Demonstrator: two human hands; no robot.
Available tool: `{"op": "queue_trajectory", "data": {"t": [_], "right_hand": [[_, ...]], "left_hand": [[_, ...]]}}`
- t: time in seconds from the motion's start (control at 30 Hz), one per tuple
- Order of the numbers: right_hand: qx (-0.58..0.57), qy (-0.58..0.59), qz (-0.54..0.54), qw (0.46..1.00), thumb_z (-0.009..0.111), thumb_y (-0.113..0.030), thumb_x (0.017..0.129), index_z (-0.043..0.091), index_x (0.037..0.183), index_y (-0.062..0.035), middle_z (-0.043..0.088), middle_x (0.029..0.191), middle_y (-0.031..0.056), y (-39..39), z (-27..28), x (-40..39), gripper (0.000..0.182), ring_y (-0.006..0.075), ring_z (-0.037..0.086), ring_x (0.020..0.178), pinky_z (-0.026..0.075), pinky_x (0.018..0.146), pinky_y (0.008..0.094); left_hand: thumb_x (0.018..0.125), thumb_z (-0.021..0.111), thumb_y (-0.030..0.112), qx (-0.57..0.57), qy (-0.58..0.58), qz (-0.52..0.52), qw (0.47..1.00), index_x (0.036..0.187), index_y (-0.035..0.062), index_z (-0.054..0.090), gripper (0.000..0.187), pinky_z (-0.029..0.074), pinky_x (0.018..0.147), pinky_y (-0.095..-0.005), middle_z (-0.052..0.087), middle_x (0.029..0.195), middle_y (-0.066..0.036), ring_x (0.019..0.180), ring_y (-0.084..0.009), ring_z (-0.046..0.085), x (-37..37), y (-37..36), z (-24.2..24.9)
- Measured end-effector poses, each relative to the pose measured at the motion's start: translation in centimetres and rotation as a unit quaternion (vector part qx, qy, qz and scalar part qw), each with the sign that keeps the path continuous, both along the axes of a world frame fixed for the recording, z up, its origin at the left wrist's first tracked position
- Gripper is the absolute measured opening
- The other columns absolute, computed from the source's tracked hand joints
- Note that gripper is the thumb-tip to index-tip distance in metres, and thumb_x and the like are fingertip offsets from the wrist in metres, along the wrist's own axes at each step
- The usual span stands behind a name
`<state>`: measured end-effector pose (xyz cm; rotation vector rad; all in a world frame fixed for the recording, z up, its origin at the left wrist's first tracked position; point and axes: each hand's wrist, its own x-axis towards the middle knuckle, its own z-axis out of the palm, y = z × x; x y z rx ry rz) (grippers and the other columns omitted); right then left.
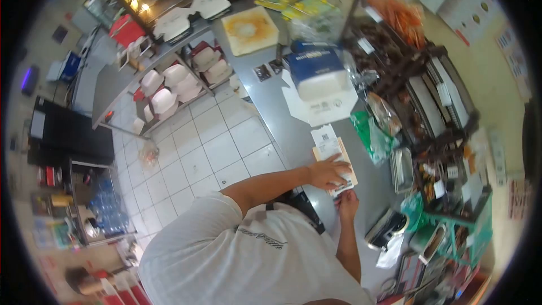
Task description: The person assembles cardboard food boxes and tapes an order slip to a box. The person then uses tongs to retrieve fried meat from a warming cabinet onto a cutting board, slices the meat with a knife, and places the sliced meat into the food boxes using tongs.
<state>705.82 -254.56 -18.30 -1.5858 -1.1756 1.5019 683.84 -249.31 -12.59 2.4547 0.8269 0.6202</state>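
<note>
The left hand [330, 173] lies palm down across a white printed slip [326, 140] and the tan-edged papers [349, 168] beneath it, on the metal desk [276, 127]. Its fingers are extended and slightly apart, resting on the paper rather than closed around it. The right hand [347, 203] is at the lower end of the papers, its fingers bent and drawn together; it seems to touch their edge, but the view is too small to tell whether it grips them.

Beyond the slip, a blue-and-white carton [320, 73] stands on the desk with its white flaps spread out. Green plastic [370, 138] lies beside the papers, on the side away from the tiled floor [217, 141], with a metal tray [402, 169] near it. A stained board [250, 30] lies farther along the desk
</note>
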Motion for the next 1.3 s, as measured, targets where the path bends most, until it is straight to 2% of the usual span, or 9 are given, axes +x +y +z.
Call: {"op": "queue_trajectory", "data": {"t": [0.23,0.43,0.5,0.63,0.73,1.03,1.23,1.27,1.3], "right_hand": [[0.052,-0.048,-0.03,0.997,0.05,-0.01,0.094,0.053,0.098,-0.0032,0.061,0.076,0.0063,-0.7,-0.4,-0.4,0.009,0.0109,0.056,0.048,0.043,0.042,0.0217],[-0.01,0.092,-0.262,0.961,0.049,-0.011,0.093,0.044,0.122,-0.0063,0.06,0.099,0.0131,-2.2,1.8,-1.9,0.03,0.0186,0.06,0.074,0.05,0.061,0.0315],[0.125,0.046,-0.235,0.963,0.051,-0.014,0.093,0.044,0.124,-0.0052,0.057,0.107,0.0144,-1.5,-7.1,3.9,0.034,0.024,0.058,0.085,0.049,0.073,0.0361],[0.227,-0.167,-0.339,0.898,0.049,-0.039,0.096,0.033,0.14,-0.0035,0.035,0.143,0.0189,-0.5,9.2,-6.7,0.059,0.0317,0.039,0.129,0.039,0.102,0.0432],[0.316,-0.064,-0.282,0.904,0.045,-0.026,0.096,0.033,0.142,-0.0039,0.039,0.136,0.0188,-1.7,17.8,-20.2,0.052,0.0335,0.043,0.122,0.037,0.103,0.0453],[0.688,-0.136,0.278,0.657,0.044,-0.054,0.091,0.038,0.136,-0.0027,0.045,0.133,0.02,-5.2,2.7,-47.2,0.069,0.0364,0.047,0.12,0.038,0.097,0.0525],[0.746,-0.06,0.299,0.591,0.043,-0.062,0.088,0.035,0.139,-0.0017,0.045,0.134,0.0186,-3.5,1.6,-56.5,0.08,0.0358,0.046,0.122,0.033,0.102,0.0564],[0.75,-0.034,0.3,0.588,0.043,-0.064,0.087,0.034,0.14,-0.0015,0.045,0.134,0.0184,-3.1,2.3,-57.9,0.082,0.0357,0.046,0.122,0.032,0.103,0.057],[0.752,0.003,0.309,0.583,0.045,-0.06,0.089,0.04,0.13,-0.0024,0.049,0.124,0.0183,-2.6,5.2,-59.4,0.071,0.0352,0.05,0.111,0.037,0.092,0.0528]], "left_hand": [[0.077,0.068,0.027,0.008,-0.015,0.004,1.0,0.112,0.0232,0.064,0.035,0.009,0.111,-0.0642,0.043,0.135,-0.009,0.137,-0.03,0.029,0.0,0.0,0.1],[0.072,0.071,0.033,-0.012,0.155,0.034,0.987,0.121,0.0192,0.061,0.052,0.007,0.113,-0.062,0.034,0.147,-0.011,0.144,-0.0331,0.015,1.3,-0.5,2.3],[0.073,0.07,0.033,0.045,0.091,0.049,0.994,0.128,0.016,0.056,0.06,0.006,0.114,-0.0601,0.03,0.149,-0.014,0.144,-0.0354,0.01,0.7,-1.1,3.3],[0.081,0.065,0.031,-0.01,-0.105,0.064,0.992,0.14,0.0101,0.042,0.067,0.012,0.115,-0.0545,0.026,0.15,-0.018,0.144,-0.0335,0.014,-5.0,-3.7,6.3],[0.085,0.058,0.038,-0.303,-0.326,0.035,0.895,0.139,0.009,0.042,0.064,0.016,0.114,-0.0477,0.027,0.149,-0.016,0.141,-0.0299,0.018,-10.2,-6.6,5.8],[0.089,0.033,0.064,-0.562,-0.624,0.164,0.518,0.137,0.0076,0.044,0.075,0.028,0.107,-0.0319,0.046,0.135,-0.009,0.126,-0.0169,0.037,-34.5,-14.1,4.6],[0.089,0.023,0.075,-0.461,-0.645,0.305,0.528,0.137,0.0102,0.044,0.083,0.046,0.082,-0.0236,0.06,0.108,-0.004,0.095,-0.0119,0.056,-43.0,-16.8,7.6],[0.089,0.022,0.076,-0.518,-0.621,0.242,0.537,0.117,0.0139,0.057,0.077,0.037,0.046,-0.0217,0.056,0.08,0.0,0.06,-0.01,0.05,-45.4,-18.1,8.2],[0.089,0.022,0.075,-0.517,-0.607,0.251,0.548,0.108,0.0147,0.057,0.072,0.029,0.042,-0.0226,0.052,0.075,0.002,0.054,-0.0092,0.044,-46.7,-18.0,7.2]]}}
